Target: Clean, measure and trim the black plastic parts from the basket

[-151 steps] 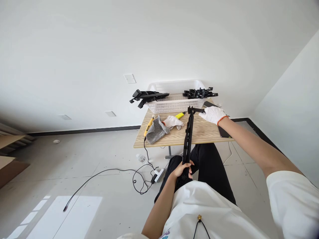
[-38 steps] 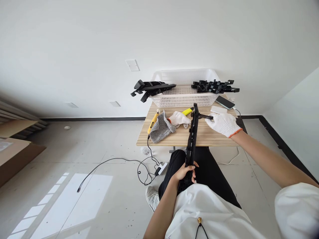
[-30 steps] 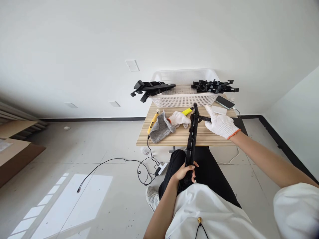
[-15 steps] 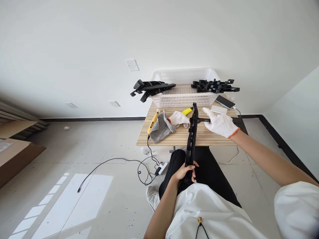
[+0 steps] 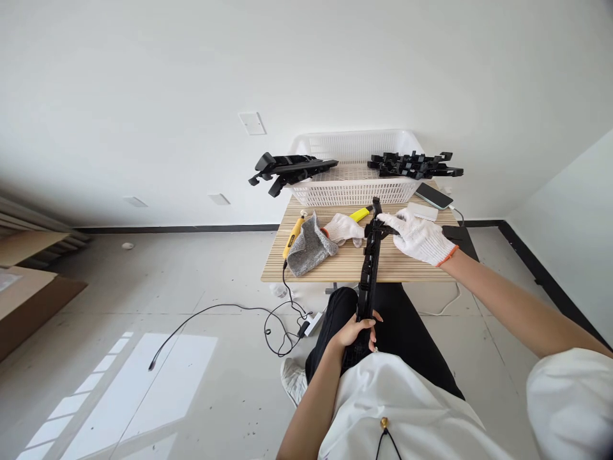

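Observation:
My bare left hand (image 5: 357,331) is wrapped round the lower end of a long black plastic strip (image 5: 368,275) with clips along it. The strip stands up from my lap, its top reaching over the table. My right hand (image 5: 416,236), in a white knit glove with an orange cuff, is closed round a thin dark piece (image 5: 389,230) at the strip's upper part. The index finger stretches to the strip. Whether that piece is a tool or belongs to the strip, I cannot tell.
On the table (image 5: 320,271) lie a yellow corded tool (image 5: 293,237), a grey cloth (image 5: 311,249), a spare white glove (image 5: 342,229), a yellow-handled tool (image 5: 360,214) and a phone (image 5: 434,196). Behind, a white basket (image 5: 354,191) holds black plastic parts (image 5: 412,166). Cables trail on the floor.
My right hand has moved slightly left and its index finger now reaches the strip. My left hand keeps its hold on the strip's lower end.

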{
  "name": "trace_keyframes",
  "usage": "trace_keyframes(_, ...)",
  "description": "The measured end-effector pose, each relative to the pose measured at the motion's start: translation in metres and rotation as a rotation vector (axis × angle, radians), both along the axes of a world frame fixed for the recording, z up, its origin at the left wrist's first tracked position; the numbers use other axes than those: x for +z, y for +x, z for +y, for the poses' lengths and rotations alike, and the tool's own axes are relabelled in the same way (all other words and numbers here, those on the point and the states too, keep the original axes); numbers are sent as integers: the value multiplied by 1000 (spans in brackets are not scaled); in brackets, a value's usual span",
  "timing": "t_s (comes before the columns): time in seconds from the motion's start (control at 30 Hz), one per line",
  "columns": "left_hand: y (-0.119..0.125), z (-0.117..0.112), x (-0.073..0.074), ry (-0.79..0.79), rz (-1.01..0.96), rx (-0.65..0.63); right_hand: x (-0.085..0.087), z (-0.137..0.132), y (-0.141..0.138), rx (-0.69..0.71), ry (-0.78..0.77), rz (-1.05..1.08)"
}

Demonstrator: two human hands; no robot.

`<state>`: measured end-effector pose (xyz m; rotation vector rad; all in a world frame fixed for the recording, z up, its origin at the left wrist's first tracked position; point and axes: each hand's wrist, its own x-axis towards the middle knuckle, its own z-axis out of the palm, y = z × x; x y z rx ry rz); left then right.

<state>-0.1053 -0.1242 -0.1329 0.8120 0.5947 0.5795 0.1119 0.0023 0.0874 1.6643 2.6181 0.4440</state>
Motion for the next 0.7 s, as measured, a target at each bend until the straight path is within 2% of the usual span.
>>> trace_keyframes(0.47,-1,2,0,0,-3,-2,5,-4,-6,-46,16,44)
trace_keyframes(0.7,0,0,1,-4,-7,1,-2,-3,-9,-55,50,61)
